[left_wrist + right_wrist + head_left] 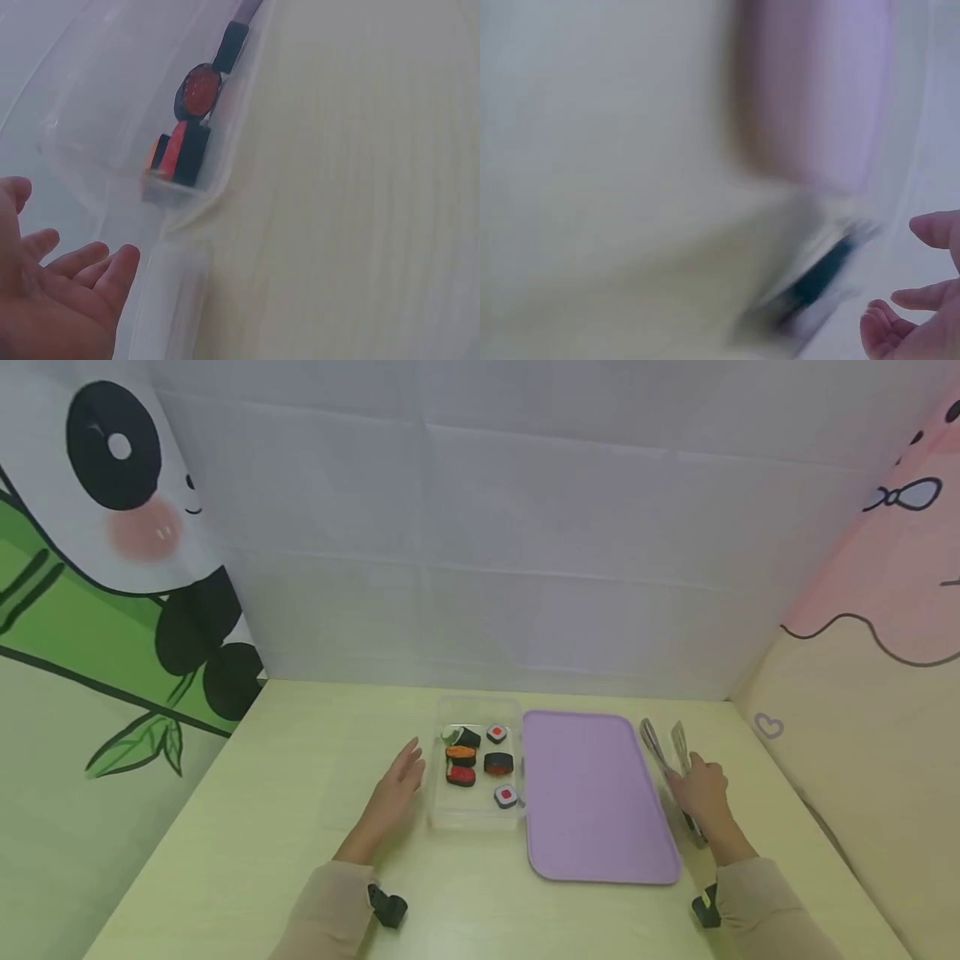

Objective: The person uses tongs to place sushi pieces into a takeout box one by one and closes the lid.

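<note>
My left hand (393, 789) is held with its fingers spread loosely beside a clear plastic box (442, 818), holding nothing. Several sushi pieces lie in that box, among them a red-topped one (461, 775), an orange-topped one (461, 752) and a white roll (506, 795). On the other side, my right hand (701, 789) is over metal tongs (654, 742), their two arms spread apart. In the right wrist view its fingers look parted and not closed round the tongs (817, 281), which are blurred there.
A purple tray (592, 797) lies between the box and the tongs, close to both. The pale table (300, 777) meets a white backdrop (487, 568) behind, with printed cloths at the left and right.
</note>
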A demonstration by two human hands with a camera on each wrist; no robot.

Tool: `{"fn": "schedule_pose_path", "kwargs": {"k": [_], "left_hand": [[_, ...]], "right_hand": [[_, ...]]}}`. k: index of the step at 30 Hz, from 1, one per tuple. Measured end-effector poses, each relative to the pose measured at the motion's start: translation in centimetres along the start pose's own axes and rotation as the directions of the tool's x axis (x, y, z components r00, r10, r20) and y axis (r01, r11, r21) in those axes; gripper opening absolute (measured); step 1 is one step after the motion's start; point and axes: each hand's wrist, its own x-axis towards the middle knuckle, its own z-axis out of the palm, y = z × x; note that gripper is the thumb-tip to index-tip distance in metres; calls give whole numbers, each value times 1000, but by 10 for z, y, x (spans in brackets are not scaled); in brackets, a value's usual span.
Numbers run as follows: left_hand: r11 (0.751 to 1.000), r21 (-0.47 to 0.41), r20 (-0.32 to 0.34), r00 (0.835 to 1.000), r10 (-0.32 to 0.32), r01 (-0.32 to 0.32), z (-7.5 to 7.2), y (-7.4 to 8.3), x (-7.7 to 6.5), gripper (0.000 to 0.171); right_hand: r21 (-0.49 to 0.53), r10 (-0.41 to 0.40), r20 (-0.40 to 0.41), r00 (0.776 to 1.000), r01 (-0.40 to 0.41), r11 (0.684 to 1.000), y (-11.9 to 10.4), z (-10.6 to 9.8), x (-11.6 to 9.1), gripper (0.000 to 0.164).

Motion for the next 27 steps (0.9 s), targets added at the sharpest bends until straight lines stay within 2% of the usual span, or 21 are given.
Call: {"fn": "schedule_pose_path", "kwargs": {"k": [3, 6, 9, 14, 20, 27], "left_hand": [[1000, -1, 6, 1000, 31, -31, -18, -1, -2, 57], [997, 64, -1, 999, 51, -51, -35, -4, -4, 60], [991, 125, -13, 999, 46, -44, -51, -10, -8, 63], [986, 168, -37, 999, 25, -18, -71, -16, -13, 63], [976, 212, -92, 996, -21, 40, -89, -22, -13, 59], [967, 238, -133, 989, -66, 96, -102, -30, -13, 62]], "right_hand": [[69, -50, -27, 998, 52, 996, -40, -4, -3, 66], [133, -106, -42, 994, 110, 985, -84, -1, -7, 64], [190, -169, -51, 984, 176, 966, -125, 11, -10, 61], [260, -236, -32, 971, 236, 936, -188, 37, -19, 60], [306, -311, 27, 950, 289, 907, -245, 68, -32, 58], [366, -369, 94, 925, 312, 877, -298, 99, -50, 59]]}}
